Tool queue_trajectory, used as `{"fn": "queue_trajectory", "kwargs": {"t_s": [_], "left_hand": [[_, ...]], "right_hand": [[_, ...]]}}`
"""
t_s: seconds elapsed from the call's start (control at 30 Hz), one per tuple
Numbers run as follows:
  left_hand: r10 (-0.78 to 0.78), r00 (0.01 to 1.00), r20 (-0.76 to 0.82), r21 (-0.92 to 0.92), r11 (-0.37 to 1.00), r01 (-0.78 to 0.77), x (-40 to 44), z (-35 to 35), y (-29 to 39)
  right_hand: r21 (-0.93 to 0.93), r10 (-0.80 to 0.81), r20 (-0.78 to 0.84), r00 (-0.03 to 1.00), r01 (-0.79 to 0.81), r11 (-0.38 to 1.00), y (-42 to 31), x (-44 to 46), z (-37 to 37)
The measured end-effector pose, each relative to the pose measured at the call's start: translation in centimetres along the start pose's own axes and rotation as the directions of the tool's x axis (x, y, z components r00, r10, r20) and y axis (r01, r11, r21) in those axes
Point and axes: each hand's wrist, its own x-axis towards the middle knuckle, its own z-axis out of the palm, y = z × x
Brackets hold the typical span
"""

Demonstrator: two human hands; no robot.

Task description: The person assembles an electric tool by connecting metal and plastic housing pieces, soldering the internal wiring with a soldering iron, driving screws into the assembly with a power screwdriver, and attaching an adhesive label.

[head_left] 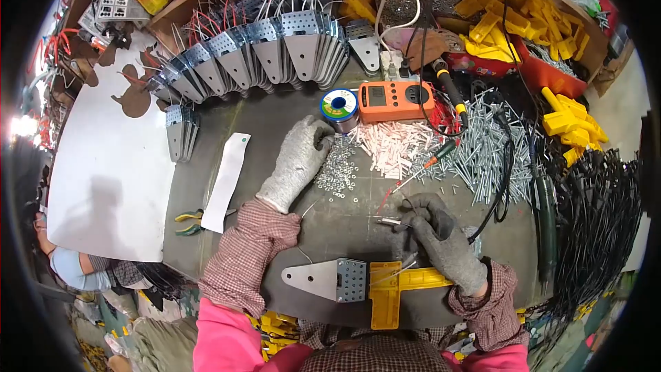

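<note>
My left hand (301, 160), in a grey glove, rests at the pile of small nuts (337, 171), just below the solder spool (339, 105). Its fingers curl together; what they hold, if anything, is hidden. My right hand (441, 234), gloved too, pinches a thin piece with a white sleeve (391, 221) and a wire. Below it lies a yellow plastic part (385, 296), with a metal bracket (323, 279) full of small holes to its left. A thin white wire runs over the bracket and the yellow part.
Stacked metal brackets (299, 48) line the back left. An orange multimeter (396, 101), white-pink sleeves (392, 148), screws (489, 145) and a screwdriver (439, 153) lie behind my right hand. Black cables (592, 220) hang at right. Pliers (189, 223) and a white strip (226, 182) lie left. Another person's arm (69, 262) shows far left.
</note>
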Motion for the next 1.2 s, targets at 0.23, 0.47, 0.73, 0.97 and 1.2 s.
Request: {"fn": "queue_trajectory", "kwargs": {"t_s": [0.23,0.47,0.73,0.97,1.2], "left_hand": [[-0.061,0.994,0.089,0.121,0.991,0.05,1.0,-1.5,1.3],[-0.215,0.944,0.249,-0.706,0.627,0.329,-6.1,-2.8,11.8],[-0.063,0.948,0.311,-0.781,0.552,0.293,-7.4,-2.3,13.6],[0.205,0.964,0.17,-0.351,0.927,-0.135,-7.7,-2.4,13.0],[-0.151,0.878,0.455,-0.807,0.347,0.478,-7.6,-2.5,12.9]], "right_hand": [[0.024,0.097,0.01,0.995,-0.097,0.995,-0.7,-0.3,-0.4],[0.083,0.089,-0.023,0.996,-0.087,0.993,-2.4,-0.4,-0.3],[0.047,0.148,-0.049,0.988,-0.146,0.988,-2.0,-0.7,0.5],[-0.014,0.119,-0.046,0.992,-0.12,0.993,-2.3,-0.7,0.2],[-0.157,-0.056,-0.015,0.998,0.053,0.986,-1.4,-0.6,-0.3]]}}
